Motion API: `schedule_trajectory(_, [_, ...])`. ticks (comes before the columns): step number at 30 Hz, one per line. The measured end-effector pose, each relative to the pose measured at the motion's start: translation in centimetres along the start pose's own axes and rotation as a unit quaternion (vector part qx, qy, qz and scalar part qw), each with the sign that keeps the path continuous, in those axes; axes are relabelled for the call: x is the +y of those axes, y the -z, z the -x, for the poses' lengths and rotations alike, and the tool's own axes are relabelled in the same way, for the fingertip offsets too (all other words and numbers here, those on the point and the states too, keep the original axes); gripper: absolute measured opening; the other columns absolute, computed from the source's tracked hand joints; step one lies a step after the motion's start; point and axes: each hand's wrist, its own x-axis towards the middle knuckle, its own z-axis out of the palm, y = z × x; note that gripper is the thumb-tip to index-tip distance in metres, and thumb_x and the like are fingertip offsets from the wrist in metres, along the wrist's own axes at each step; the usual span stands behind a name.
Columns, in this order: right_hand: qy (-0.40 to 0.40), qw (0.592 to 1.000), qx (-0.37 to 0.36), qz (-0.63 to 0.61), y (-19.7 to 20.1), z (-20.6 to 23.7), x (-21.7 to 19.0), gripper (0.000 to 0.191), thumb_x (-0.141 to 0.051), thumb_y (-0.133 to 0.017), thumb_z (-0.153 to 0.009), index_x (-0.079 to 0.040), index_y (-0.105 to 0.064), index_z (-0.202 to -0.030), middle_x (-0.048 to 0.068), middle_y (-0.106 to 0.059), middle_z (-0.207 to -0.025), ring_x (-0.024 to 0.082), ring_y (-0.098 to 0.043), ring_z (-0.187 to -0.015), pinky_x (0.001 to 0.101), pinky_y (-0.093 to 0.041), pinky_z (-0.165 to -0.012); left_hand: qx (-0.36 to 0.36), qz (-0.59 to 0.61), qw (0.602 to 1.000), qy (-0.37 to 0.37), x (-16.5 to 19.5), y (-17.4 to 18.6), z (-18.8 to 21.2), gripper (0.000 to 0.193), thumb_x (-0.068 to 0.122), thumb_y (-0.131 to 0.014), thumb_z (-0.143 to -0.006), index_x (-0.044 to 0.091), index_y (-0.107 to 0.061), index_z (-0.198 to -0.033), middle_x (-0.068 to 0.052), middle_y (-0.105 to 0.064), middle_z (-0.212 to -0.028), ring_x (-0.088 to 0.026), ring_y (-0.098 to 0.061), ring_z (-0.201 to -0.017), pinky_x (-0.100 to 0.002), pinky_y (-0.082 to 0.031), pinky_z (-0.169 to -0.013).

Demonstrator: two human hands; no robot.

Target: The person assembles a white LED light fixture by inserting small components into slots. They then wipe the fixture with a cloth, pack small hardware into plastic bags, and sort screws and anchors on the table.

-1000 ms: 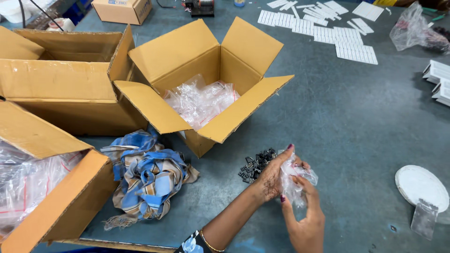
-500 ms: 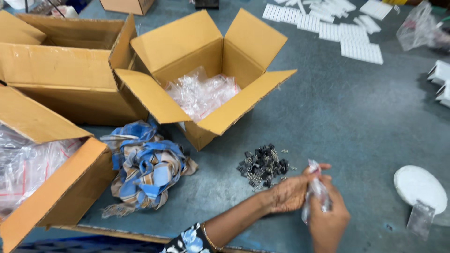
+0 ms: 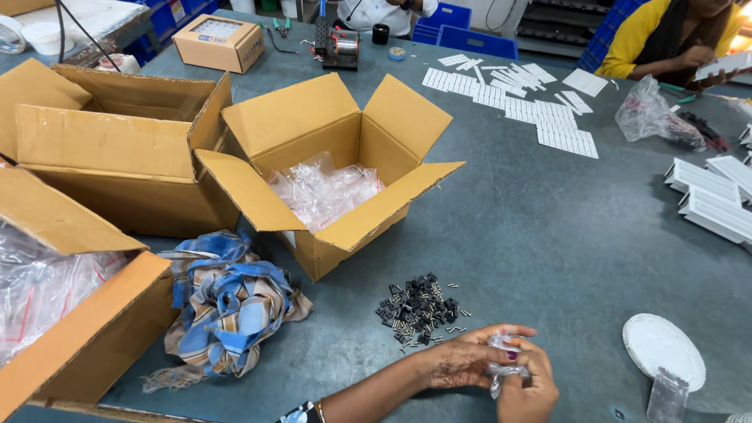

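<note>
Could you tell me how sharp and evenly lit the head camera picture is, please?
Head view: even overhead light, soft shadows beside the open cardboard box; slight glare on its clear bags; small black parts crisp; left hand and right hand on the small plastic bag sharp; edges bowed by wide lens.

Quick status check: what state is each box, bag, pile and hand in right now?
Middle cardboard box: open, flaps out, clear bags inside.
Left cardboard box: open, holds plastic bags.
Small plastic bag: crumpled, held by both hands.
Left hand: gripping bag.
Right hand: gripping bag.
Pile of small parts: loose on table.
Cloth: bunched.
</note>
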Motion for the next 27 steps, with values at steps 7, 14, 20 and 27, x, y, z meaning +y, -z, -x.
schedule_trajectory(7, [-0.192, 0.944, -0.141, -0.229, 4.2, -1.6, 1.9, 0.052, 0.015, -0.061, -0.079, -0.008, -0.043, -0.122, 0.019, -0.063, -0.122, 0.024, -0.064, -0.113, 0.0363, -0.054, -0.091, -0.05, -0.027, 0.998, -0.024, -2.0, 1.8, -0.9, 0.063, -0.005, -0.063, -0.097, 0.003, -0.045, -0.156, -0.016, -0.059, -0.142, -0.025, -0.067, -0.118, -0.039, -0.062, -0.09])
schedule_trajectory(14, [-0.176, 0.944, -0.028, -0.279, 5.4, 1.4, 7.1, 0.031, 0.01, -0.053, -0.092, 0.002, -0.052, -0.122, 0.019, -0.064, -0.127, 0.023, -0.066, -0.114, 0.037, -0.057, -0.092, 0.044, -0.288, 0.949, -0.12, 2.3, -2.3, 1.0, 0.032, -0.006, -0.056, -0.091, 0.0, -0.069, -0.12, -0.02, -0.064, -0.119, -0.025, -0.062, -0.102, -0.027, -0.055, -0.083])
schedule_trajectory(20, [-0.188, 0.969, -0.039, -0.152, 5.2, 2.5, 7.3, 0.02, 0.005, -0.056, -0.097, 0.003, -0.058, -0.117, 0.016, -0.071, -0.107, 0.019, -0.07, -0.095, 0.0319, -0.056, -0.083, 0.079, -0.532, 0.823, -0.184, 12.2, -10.4, 10.4, 0.019, 0.015, -0.069, -0.084, 0.012, -0.073, -0.102, -0.005, -0.063, -0.12, -0.02, -0.061, -0.12, -0.038, -0.062, -0.092])
schedule_trajectory(27, [-0.191, 0.968, -0.058, -0.152, 5.1, 1.5, 5.5, 0.018, 0.004, -0.055, -0.097, 0.004, -0.06, -0.115, 0.016, -0.073, -0.101, 0.019, -0.071, -0.092, 0.0317, -0.057, -0.082, 0.417, -0.779, 0.465, -0.053, 30.1, -1.9, 12.2, 0.05, 0.023, -0.063, -0.087, 0.02, -0.055, -0.137, -0.027, -0.052, -0.134, -0.046, -0.055, -0.12, -0.049, -0.046, -0.106])
